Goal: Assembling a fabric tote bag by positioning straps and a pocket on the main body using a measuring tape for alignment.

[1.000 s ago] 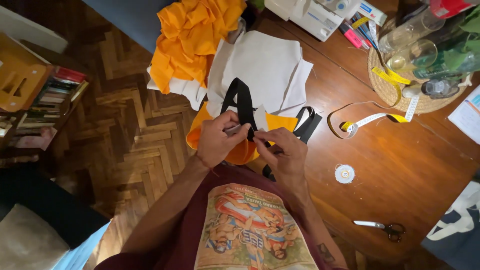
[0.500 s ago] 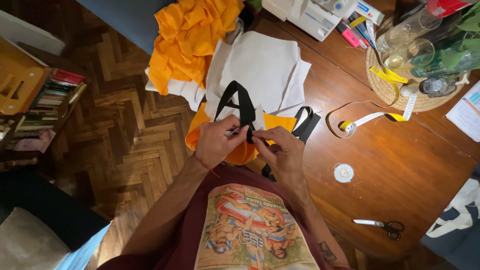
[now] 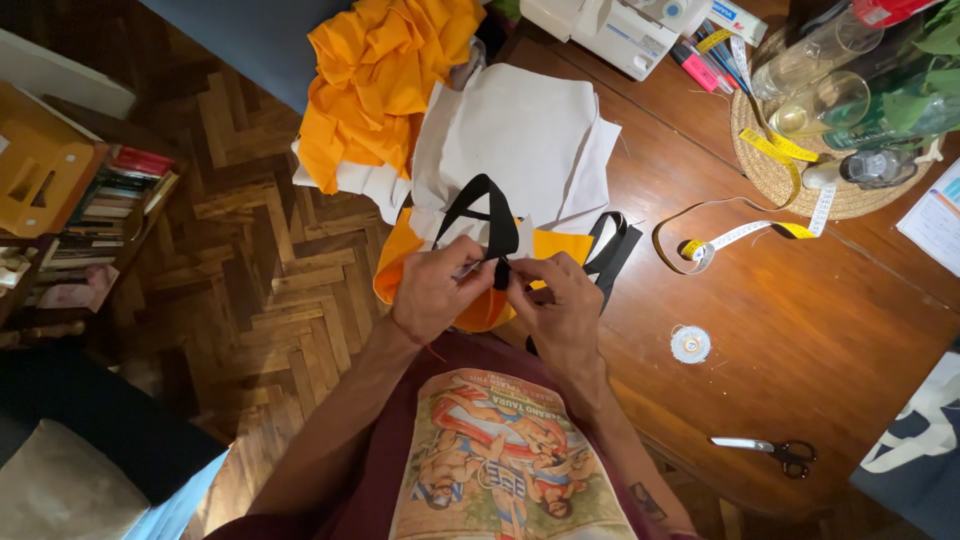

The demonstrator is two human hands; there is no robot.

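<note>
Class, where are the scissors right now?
In the head view, the scissors lie on the wooden table at lower right, below the small thread spool and right of the right hand.

- The fingers (image 3: 478,272) of the left hand (image 3: 432,292) and right hand (image 3: 562,305) close over the black strap (image 3: 492,222); whatever they pinch there is too small to tell.
- Below the strap, the hands cover the middle of the orange cloth (image 3: 560,245).
- Above the strap, the orange pile (image 3: 375,80) hides part of the white fabric (image 3: 515,135).
- Far right of the strap, the paper (image 3: 935,220) and bag (image 3: 915,450) are cut by the edge.
- Up and right of the strap, the sewing machine (image 3: 610,30) is cut off at the top.
- The counter (image 3: 800,300) runs past the right edge.
</note>
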